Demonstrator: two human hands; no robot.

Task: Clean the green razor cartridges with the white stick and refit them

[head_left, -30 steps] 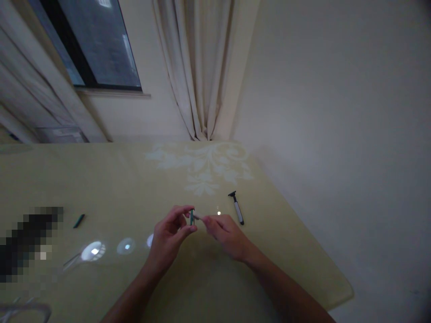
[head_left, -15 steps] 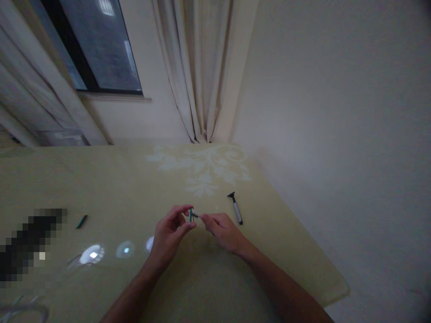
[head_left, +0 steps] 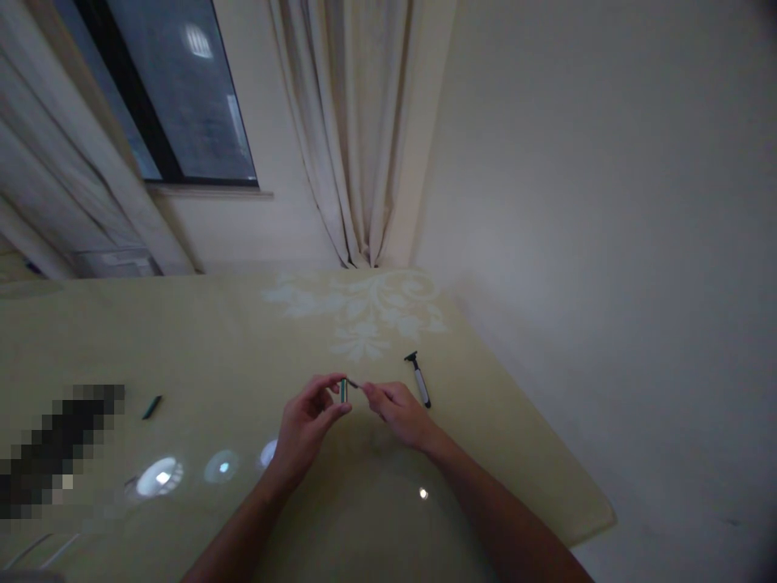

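My left hand [head_left: 307, 417] pinches a small green razor cartridge [head_left: 344, 390] upright between thumb and fingertips, a little above the table. Facing it, my right hand [head_left: 397, 411] is closed around a thin grey tool [head_left: 354, 384], most of it hidden in the fingers; its exact kind cannot be made out. The tool's tip meets the upper end of the cartridge. Just beyond my right hand lies a razor [head_left: 418, 378] with a black head and a grey handle.
A small dark green piece [head_left: 152, 407] lies on the glossy table [head_left: 200, 340] at the left, beside a blurred-out dark patch [head_left: 66, 445]. The table's right edge slants along a wall [head_left: 576, 283]. Curtains [head_left: 352, 121] hang behind, near a window [head_left: 182, 97].
The thin tool's tip has gone from the cartridge's middle to its upper end. The cartridge has turned slightly in my left fingers. The camera view has shifted a little.
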